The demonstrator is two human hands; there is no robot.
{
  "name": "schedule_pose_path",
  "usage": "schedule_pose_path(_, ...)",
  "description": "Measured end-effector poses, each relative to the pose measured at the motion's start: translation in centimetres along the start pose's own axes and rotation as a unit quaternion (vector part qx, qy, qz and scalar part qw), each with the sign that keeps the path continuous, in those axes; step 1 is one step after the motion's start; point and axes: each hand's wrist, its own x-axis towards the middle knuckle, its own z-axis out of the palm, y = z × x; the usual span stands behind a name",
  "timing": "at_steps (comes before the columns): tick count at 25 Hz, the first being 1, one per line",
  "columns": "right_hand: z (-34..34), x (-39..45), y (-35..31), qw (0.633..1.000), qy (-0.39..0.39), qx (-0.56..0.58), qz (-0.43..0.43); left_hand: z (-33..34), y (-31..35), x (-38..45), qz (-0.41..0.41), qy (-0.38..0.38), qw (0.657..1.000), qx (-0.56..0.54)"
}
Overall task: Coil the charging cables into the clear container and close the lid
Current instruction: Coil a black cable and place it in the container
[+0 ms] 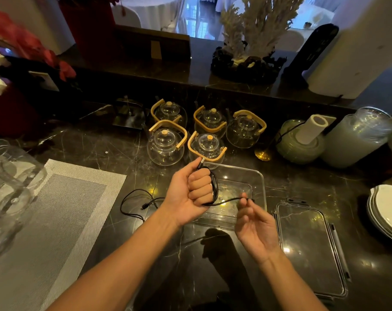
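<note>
**Midway: one cable wound on the hand, one waiting on the table**

Right now the left hand [190,189] is curled into a fist, its fingers [200,184] closed with a black charging cable [214,182] looped around them; one plug end pokes up by the thumb. The right hand [253,223] is half open, palm up, with thumb and forefinger pinching the free tail of that same cable, which runs taut between the two hands. Both hover over the clear container [255,176], which sits open and looks empty. Its lid [307,248] lies flat on the table [114,153] just to the right. A second black cable [134,203] sprawls loose on the table to the left of the container, partly behind the left forearm.

Cable like this is light, limp and springy: the coil will likely loosen once released, so it is best gripped across all loops at once and pressed down into the container. The loose one is easiest picked up near a plug. Glass teapots [165,144] stand just beyond, fragile neighbours.
</note>
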Motion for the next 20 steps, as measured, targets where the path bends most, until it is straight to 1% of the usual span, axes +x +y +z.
schedule_pose_path(3,1.1,1.0,0.5,0.999,0.048,-0.021,0.001,-0.1,-0.4,0.3,-0.016,-0.018,1.000,0.001)
schedule_pose_path(6,2.5,2.0,0.5,0.991,0.123,-0.036,0.032,-0.5,-0.5,0.4,-0.029,-0.014,0.998,0.047)
schedule_pose_path(8,3.3,2.5,0.4,0.979,0.169,-0.101,0.061,-0.9,-0.5,0.4,-0.044,-0.002,0.997,0.066)
schedule_pose_path(9,3.6,2.6,0.4,0.967,0.185,-0.157,0.075,-1.2,-0.5,0.4,-0.053,0.002,0.996,0.076)
schedule_pose_path(12,4.3,2.3,0.4,0.917,0.178,-0.347,0.087,-1.9,-0.4,0.4,-0.065,0.009,0.992,0.106)
schedule_pose_path(14,4.4,2.0,0.6,0.884,0.154,-0.437,0.068,-2.2,-0.2,0.2,-0.067,0.017,0.990,0.120)
schedule_pose_path(16,4.4,1.7,0.8,0.866,0.137,-0.480,0.037,-2.2,0.0,0.1,-0.066,0.039,0.984,0.161)
schedule_pose_path(17,4.3,1.7,0.9,0.866,0.132,-0.482,0.021,-2.0,0.1,0.1,-0.063,0.059,0.977,0.194)
schedule_pose_path(18,4.2,1.7,1.1,0.866,0.129,-0.484,0.008,-1.9,0.2,0.1,-0.058,0.086,0.966,0.235)
schedule_pose_path(19,4.1,1.7,1.3,0.856,0.129,-0.500,-0.002,-1.6,0.3,0.1,-0.051,0.120,0.951,0.280)
schedule_pose_path(20,4.1,1.8,1.5,0.832,0.132,-0.539,-0.011,-1.5,0.4,0.1,-0.040,0.154,0.932,0.326)
